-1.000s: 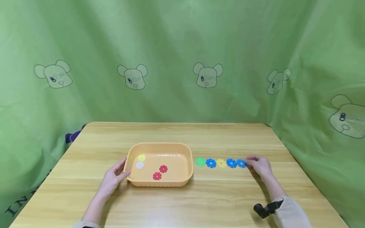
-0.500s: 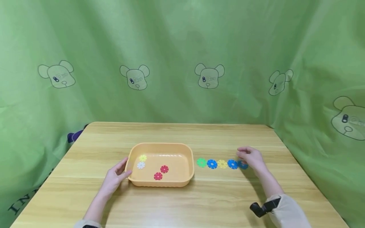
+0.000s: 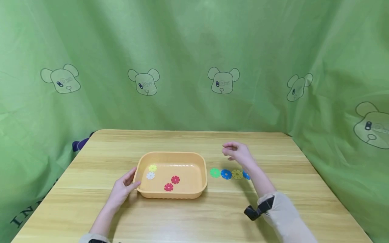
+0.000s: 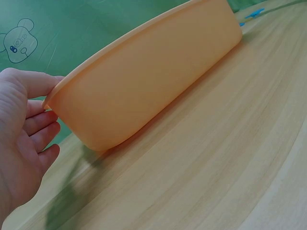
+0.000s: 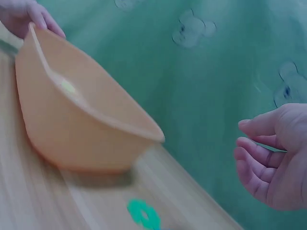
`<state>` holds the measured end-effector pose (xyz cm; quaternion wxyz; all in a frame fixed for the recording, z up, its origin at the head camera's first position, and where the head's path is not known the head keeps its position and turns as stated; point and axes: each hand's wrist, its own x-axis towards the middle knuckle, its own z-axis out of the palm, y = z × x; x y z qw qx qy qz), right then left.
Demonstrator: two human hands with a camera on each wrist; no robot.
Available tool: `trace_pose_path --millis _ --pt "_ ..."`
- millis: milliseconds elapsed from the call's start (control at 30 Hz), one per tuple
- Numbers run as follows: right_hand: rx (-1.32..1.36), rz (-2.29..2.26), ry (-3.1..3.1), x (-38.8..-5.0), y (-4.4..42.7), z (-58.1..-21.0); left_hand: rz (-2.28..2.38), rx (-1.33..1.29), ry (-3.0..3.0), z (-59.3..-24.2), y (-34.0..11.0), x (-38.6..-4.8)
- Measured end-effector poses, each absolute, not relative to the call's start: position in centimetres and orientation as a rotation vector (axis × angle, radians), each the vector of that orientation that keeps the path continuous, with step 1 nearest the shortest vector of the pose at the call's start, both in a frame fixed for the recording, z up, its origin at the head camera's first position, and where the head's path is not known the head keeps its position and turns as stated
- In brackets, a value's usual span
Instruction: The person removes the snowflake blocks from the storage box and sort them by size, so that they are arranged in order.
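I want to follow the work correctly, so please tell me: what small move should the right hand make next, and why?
Perhaps the right hand should reach into the tray and pick up one red flower piece: this hand seems to hold nothing, the left hand holds the tray, and four flower pieces lie inside it.

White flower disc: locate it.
In the head view, the white flower disc lies at left inside the orange tray, just nearer the camera than the yellow flower disc.
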<state>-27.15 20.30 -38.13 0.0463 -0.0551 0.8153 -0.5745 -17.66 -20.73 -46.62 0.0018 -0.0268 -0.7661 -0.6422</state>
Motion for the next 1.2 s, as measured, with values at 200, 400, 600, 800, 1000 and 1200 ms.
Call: trace_pose_path --millis 200,400,600,800,1000,1200 --pt "-0.301 -1.701 2.455 -27.2 16.6 -37.8 -2.009 -0.075 -2.402 -46.6 -20.7 -17.6" --pt "-0.39 -1.666 2.362 -27.1 13.2 -38.4 -2.011 -0.071 -2.405 -46.7 -20.6 -17.6" --pt "-0.374 -1.666 2.287 -27.2 10.3 -39.5 -2.017 -0.062 -2.403 -46.7 -20.6 -17.7" --pt "-0.383 -1.582 2.283 -27.4 7.8 -41.3 -2.011 -0.061 -2.395 -46.7 -20.7 -17.7" --pt "-0.414 -1.508 2.325 -27.1 6.1 -42.7 -2.02 -0.071 -2.386 -46.8 -20.7 -17.7" --pt "-0.409 -1.454 2.284 -27.0 5.4 -43.6 -2.021 -0.072 -2.38 -46.8 -20.7 -17.7"
